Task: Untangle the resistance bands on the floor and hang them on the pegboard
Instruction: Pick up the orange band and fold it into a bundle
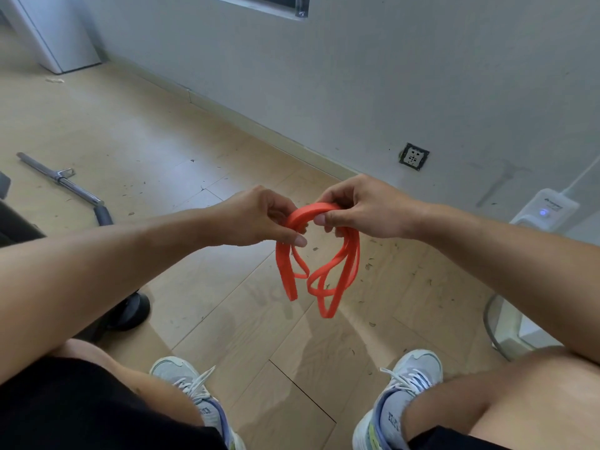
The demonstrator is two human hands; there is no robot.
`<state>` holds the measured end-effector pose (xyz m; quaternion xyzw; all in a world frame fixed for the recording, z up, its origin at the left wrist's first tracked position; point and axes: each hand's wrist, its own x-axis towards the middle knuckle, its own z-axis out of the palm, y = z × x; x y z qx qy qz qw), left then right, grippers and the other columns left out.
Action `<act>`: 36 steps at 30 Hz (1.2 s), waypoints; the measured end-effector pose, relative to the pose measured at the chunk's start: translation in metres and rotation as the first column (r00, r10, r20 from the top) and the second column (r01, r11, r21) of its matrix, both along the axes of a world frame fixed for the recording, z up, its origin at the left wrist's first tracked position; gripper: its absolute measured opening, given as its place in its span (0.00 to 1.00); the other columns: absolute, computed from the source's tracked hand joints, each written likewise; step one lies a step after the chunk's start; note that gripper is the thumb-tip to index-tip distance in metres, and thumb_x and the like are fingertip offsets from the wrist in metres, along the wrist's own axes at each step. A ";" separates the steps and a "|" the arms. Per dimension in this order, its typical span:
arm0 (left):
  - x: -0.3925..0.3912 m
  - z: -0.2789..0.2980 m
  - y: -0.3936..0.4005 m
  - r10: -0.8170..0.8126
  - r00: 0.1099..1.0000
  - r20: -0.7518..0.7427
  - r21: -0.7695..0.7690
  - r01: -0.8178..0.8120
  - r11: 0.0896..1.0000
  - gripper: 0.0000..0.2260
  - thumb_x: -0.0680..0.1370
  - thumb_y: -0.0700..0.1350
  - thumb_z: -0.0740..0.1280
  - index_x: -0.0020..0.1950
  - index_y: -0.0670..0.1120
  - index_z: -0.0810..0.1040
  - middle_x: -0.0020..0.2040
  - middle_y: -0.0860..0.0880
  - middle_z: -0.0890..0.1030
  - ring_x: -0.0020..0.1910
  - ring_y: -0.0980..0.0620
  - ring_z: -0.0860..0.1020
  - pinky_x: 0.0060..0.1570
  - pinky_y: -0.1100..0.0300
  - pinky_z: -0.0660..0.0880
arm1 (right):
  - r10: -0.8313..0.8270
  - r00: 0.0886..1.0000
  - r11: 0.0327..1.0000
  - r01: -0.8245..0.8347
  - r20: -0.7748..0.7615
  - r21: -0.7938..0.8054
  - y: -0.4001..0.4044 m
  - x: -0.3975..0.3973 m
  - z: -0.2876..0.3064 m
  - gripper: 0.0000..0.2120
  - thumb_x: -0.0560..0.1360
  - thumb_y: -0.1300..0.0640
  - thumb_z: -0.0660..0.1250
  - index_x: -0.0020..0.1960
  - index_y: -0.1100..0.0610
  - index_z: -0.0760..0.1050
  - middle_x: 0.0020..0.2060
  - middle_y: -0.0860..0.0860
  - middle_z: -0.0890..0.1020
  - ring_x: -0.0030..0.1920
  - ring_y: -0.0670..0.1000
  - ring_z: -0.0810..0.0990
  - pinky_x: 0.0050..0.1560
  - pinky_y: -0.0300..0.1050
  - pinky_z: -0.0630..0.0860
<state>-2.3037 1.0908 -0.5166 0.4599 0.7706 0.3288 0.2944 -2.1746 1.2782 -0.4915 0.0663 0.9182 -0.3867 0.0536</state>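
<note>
Overhead, both hands meet above the wooden floor (227, 319). Left hand (259, 219) pinches the orange resistance bands (324, 271) with curled fingers; right hand (360, 209) grips their top loop, strands dangling in mid-air between the shoes.

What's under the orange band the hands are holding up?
Below the orange band there is bare wooden floor with small dark bits on it, and two sneakers nearer the camera. Both hands, left and right, pinch its top, hiding that part.

Matt rubber bands (319, 271) — wood floor (162, 131)
</note>
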 end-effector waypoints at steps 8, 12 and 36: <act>-0.001 0.003 0.003 0.094 0.990 0.102 0.073 -0.102 0.992 0.07 0.74 0.46 0.76 0.50 0.46 0.85 0.43 0.47 0.87 0.44 0.52 0.87 0.51 0.58 0.83 | -0.063 0.997 0.997 0.061 0.043 0.051 0.000 0.000 -0.001 0.11 0.74 0.53 0.77 0.54 0.55 0.84 0.40 0.47 0.87 0.39 0.44 0.87 0.39 0.33 0.78; 0.002 0.001 0.004 0.077 0.992 0.097 0.044 -0.081 0.996 0.09 0.75 0.49 0.75 0.51 0.46 0.83 0.45 0.47 0.87 0.47 0.48 0.85 0.55 0.52 0.81 | -0.081 0.997 0.992 0.080 0.011 0.096 -0.004 -0.002 0.006 0.10 0.76 0.51 0.75 0.54 0.55 0.85 0.40 0.46 0.86 0.39 0.43 0.86 0.36 0.30 0.77; 0.029 0.023 0.035 0.099 0.893 0.438 0.243 -0.224 0.944 0.08 0.72 0.40 0.78 0.48 0.41 0.82 0.42 0.48 0.85 0.47 0.47 0.86 0.54 0.51 0.81 | -0.353 0.845 0.926 0.257 -0.400 -0.275 -0.031 -0.001 0.074 0.03 0.78 0.55 0.73 0.51 0.53 0.84 0.43 0.48 0.88 0.44 0.46 0.88 0.47 0.40 0.85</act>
